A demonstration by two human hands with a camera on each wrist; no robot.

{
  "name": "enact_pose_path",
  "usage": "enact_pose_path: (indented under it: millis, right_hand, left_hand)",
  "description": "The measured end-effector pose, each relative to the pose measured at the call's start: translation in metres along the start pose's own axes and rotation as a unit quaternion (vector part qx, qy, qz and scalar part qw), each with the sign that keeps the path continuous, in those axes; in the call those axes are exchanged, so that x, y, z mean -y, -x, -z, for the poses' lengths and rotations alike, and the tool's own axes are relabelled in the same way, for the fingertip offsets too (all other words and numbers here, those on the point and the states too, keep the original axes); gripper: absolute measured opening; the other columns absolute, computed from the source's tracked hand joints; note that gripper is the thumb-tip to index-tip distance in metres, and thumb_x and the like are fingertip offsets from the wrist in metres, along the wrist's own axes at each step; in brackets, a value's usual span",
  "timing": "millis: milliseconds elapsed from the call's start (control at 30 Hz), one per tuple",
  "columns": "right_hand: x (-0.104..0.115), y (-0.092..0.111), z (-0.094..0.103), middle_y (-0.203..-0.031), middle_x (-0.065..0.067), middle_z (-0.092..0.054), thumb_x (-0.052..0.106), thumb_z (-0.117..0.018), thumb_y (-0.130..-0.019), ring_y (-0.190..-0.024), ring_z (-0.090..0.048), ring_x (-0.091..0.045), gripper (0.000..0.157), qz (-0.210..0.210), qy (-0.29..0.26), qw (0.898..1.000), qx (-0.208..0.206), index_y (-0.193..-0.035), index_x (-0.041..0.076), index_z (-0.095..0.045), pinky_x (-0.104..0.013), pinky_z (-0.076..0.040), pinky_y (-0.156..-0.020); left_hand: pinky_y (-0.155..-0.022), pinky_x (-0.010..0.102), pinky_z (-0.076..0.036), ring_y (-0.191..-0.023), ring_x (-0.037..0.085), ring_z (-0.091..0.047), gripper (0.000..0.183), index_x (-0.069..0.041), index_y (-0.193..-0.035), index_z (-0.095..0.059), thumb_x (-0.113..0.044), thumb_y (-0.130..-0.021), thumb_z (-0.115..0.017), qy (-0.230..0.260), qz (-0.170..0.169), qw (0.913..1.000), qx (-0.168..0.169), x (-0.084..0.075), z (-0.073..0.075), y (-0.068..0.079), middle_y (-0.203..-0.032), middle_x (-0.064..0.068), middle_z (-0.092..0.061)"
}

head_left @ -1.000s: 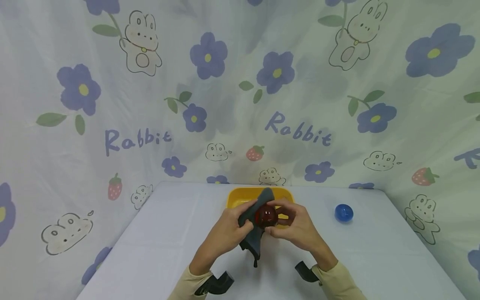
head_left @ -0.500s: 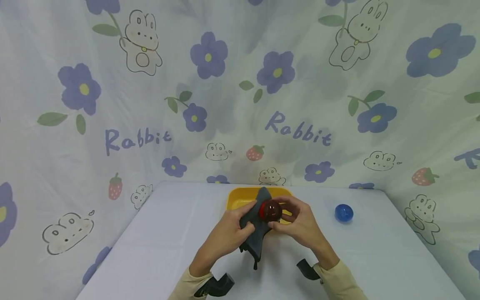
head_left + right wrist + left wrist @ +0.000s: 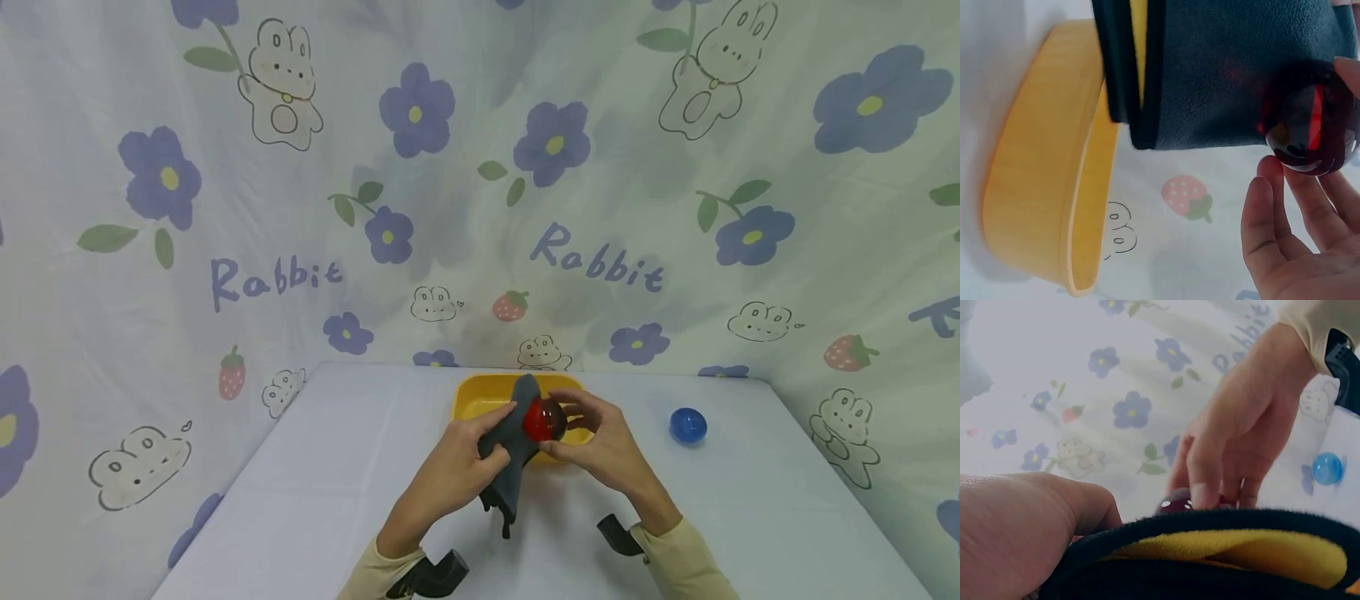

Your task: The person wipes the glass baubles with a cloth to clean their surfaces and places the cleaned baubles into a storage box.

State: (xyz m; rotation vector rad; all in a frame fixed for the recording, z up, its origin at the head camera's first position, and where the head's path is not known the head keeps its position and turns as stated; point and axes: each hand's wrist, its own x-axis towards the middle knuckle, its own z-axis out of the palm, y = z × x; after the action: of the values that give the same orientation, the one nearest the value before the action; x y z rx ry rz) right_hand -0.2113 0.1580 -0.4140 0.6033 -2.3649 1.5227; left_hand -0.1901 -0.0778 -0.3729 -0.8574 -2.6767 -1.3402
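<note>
A dark grey cloth (image 3: pixel 513 446) with black edging hangs folded from my left hand (image 3: pixel 450 465), thumb on top and index finger along it. Its yellow inner side (image 3: pixel 1272 550) shows in the left wrist view. Against the cloth's right side is a glossy, see-through red ball (image 3: pixel 545 421), pinched between the thumb and fingers of my right hand (image 3: pixel 603 442). In the right wrist view the ball (image 3: pixel 1310 122) looks dark red and overlaps the cloth (image 3: pixel 1222 75). Both things are held up over the near side of a yellow tub (image 3: pixel 472 392).
At the right on the white table (image 3: pixel 750 492) lies a blue ball (image 3: pixel 687 426). Behind the table hangs a curtain (image 3: pixel 465 183) printed with flowers and rabbits. Each wrist carries a black camera mount, one of them (image 3: pixel 442 575) low at the left.
The red ball has shifted slightly right and turned in my right hand, showing more bright red. More of the cloth's face shows beside it. My left hand has barely moved.
</note>
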Motion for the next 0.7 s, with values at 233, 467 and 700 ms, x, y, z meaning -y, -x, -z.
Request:
enact_pose_path:
  millis: [233,467,700]
  right_hand:
    - [-0.0002,-0.0006,-0.0024,-0.12,0.001,-0.067,0.021,-0.084,-0.074,-0.101,-0.064,-0.018,0.056,-0.007,0.003,1.0,0.023,-0.126,0.024,-0.063,-0.031,-0.053,-0.092]
    - [-0.0015,-0.0002,-0.0026,-0.117,-0.001,-0.067,0.019,-0.083,-0.074,-0.097,-0.066,-0.017,0.055,-0.003,-0.011,0.999,0.042,-0.125,0.025,-0.063,-0.03,-0.053,-0.093]
    - [0.0003,0.001,-0.0055,-0.116,0.006,-0.066,0.017,-0.083,-0.073,-0.089,-0.068,-0.016,0.055,0.0,-0.026,0.997,0.069,-0.123,0.03,-0.064,-0.031,-0.054,-0.092]
  left_hand:
    - [-0.057,0.016,-0.052,-0.074,0.012,-0.064,0.056,-0.015,-0.144,-0.051,-0.008,-0.089,-0.054,0.003,-0.004,0.9999,-0.01,-0.001,0.0012,0.0012,-0.119,0.011,-0.065]
    - [-0.053,0.019,-0.052,-0.063,0.007,-0.061,0.054,-0.016,-0.144,-0.052,-0.008,-0.09,-0.054,0.012,-0.009,0.9998,-0.014,-0.0018,0.0015,0.0005,-0.11,0.01,-0.065]
    - [-0.049,0.021,-0.046,-0.051,0.002,-0.048,0.054,-0.016,-0.142,-0.053,-0.007,-0.089,-0.054,0.009,-0.014,0.9996,-0.024,-0.0014,0.0029,0.0007,-0.099,0.006,-0.063]
